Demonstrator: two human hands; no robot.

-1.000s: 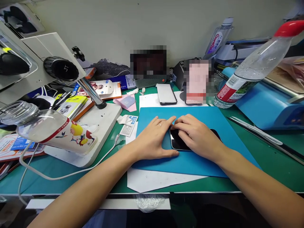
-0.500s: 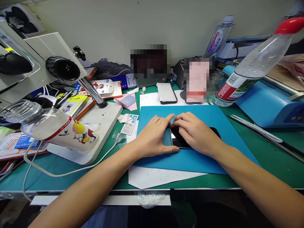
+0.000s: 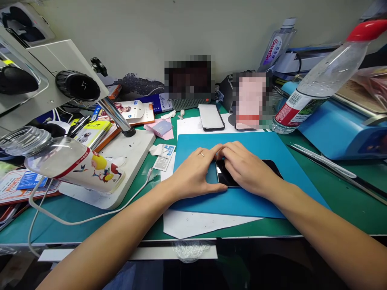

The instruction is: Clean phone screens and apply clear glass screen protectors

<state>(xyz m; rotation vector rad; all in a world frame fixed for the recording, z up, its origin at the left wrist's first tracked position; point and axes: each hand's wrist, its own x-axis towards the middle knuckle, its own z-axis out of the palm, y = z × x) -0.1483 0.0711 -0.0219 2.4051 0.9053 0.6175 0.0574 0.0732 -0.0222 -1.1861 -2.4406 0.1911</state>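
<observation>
A black-screened smartphone (image 3: 223,176) lies flat on a blue mat (image 3: 208,201). At its left end is my left hand (image 3: 193,171), fingers stretched out and thumb spread apart along the phone's near edge. My right hand (image 3: 248,167) rests over the middle of the phone, its fingers curled toward the far left corner. The fingertips of both hands meet there, and whatever the right ones pinch is hidden. Behind the mat lies a white flat panel with a dark edge (image 3: 211,117).
A clear jar (image 3: 90,165) and a microscope stand (image 3: 142,149) are at left, with a white cable (image 3: 90,220) nearby. At right are a red-capped bottle (image 3: 317,88), a blue machine (image 3: 341,137) and tweezers (image 3: 329,163). White paper (image 3: 193,225) sticks out under the mat.
The left index finger has closed in against the right hand's fingers, which have drawn together at the phone's far left corner. The whole view has shifted slightly.
</observation>
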